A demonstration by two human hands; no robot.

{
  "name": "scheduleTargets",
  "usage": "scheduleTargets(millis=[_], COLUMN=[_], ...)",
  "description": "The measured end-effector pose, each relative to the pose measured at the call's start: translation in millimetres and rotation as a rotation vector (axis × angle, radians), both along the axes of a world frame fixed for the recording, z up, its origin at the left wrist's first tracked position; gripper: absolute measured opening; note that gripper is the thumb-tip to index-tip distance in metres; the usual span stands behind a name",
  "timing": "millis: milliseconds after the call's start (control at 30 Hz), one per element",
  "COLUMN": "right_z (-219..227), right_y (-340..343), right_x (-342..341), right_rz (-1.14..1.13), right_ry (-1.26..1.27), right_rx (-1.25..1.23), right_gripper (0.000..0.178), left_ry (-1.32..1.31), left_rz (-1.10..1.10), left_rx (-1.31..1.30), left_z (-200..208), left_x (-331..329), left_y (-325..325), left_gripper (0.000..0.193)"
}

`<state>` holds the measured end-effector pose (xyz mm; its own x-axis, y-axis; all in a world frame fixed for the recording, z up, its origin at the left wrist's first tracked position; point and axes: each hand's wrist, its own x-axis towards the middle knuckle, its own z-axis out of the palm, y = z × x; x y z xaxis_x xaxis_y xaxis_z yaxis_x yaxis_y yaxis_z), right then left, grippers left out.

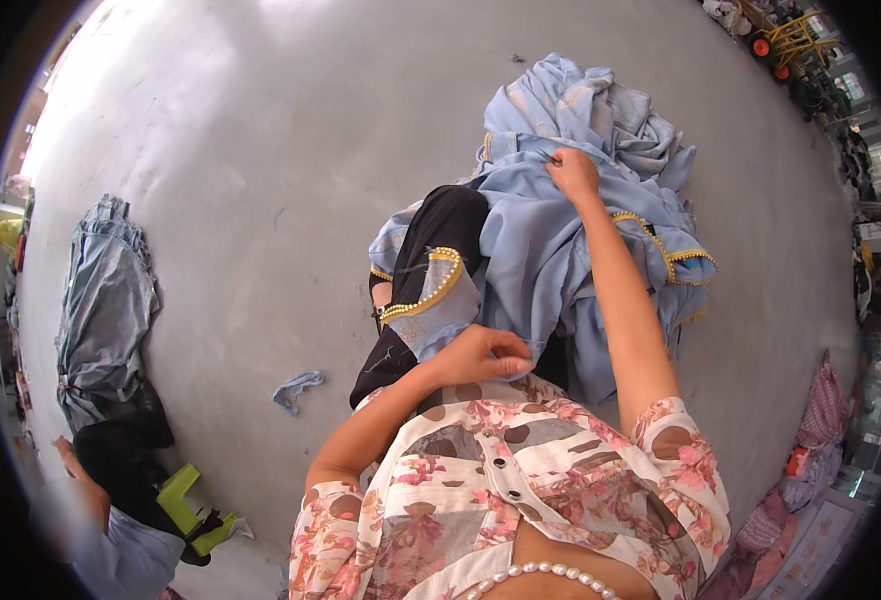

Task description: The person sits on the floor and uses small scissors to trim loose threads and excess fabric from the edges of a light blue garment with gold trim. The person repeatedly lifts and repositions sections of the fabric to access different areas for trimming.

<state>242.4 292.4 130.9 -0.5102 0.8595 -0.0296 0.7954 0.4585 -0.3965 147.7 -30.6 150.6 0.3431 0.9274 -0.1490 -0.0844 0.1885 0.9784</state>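
Observation:
A light blue garment (pixel 526 215) with yellow, pearl-like beaded trim lies across my black-trousered lap and spills onto the floor ahead. My left hand (pixel 481 355) rests at my waist, its thumb and fingers curled closed on the near edge of the cloth. Stretched forward, my right hand (pixel 574 175) is pinched closed over the far part of the garment. A small dark thing shows at its fingertips, too small to name. One trimmed edge (pixel 441 285) of pale cloth lies over my left knee.
A heap of crumpled blue cloth (pixel 586 100) lies beyond my knees. A blue scrap (pixel 298 392) is on the floor to the left. Farther left, another person (pixel 126 530) sits by a green plastic stool (pixel 183 500) and a grey-blue cloth bundle (pixel 108 300). Pink bundles (pixel 823 410) line the right side.

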Motion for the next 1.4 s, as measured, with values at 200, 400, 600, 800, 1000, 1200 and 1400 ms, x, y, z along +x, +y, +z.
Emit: scheduleTargets(millis=[200, 400, 600, 800, 1000, 1200, 1400], right_z=[58.9, 14.0, -5.3, -9.5, 19.2, 115.4, 82.9], right_y=[-111.0, -174.0, -184.1, -187.3, -182.7, -185.8, -165.1], right_x=[56.4, 105.2, 95.3, 97.7, 87.2, 15.2, 18.0], right_rz=[0.152, 0.109, 0.202, 0.114, 0.081, 0.062, 0.042], right_ry=[0.362, 0.238, 0.283, 0.323, 0.504, 0.823, 0.941], right_rx=[-0.287, -0.146, 0.016, -0.015, 0.007, -0.162, -0.533], right_gripper=[0.012, 0.014, 0.014, 0.017, 0.022, 0.024, 0.017], left_ry=[-0.623, 0.371, 1.128, 1.111, 0.526, 0.088, -0.287], left_rz=[0.624, 1.077, 0.590, 0.271, 0.341, 0.097, 0.227], left_rx=[-0.456, 0.193, 0.149, 0.473, 0.157, 0.073, -0.090], left_z=[-23.4, -41.5, -75.0, -85.4, 46.6, 87.9, 56.8], left_x=[-30.2, -49.4, -67.9, -85.2, -100.5, -89.7, -94.3], left_y=[51.8, 117.2, 204.2, 218.4, 168.8, 113.4, 77.9], left_gripper=[0.065, 0.045, 0.042, 0.029, 0.016, 0.020, 0.045])
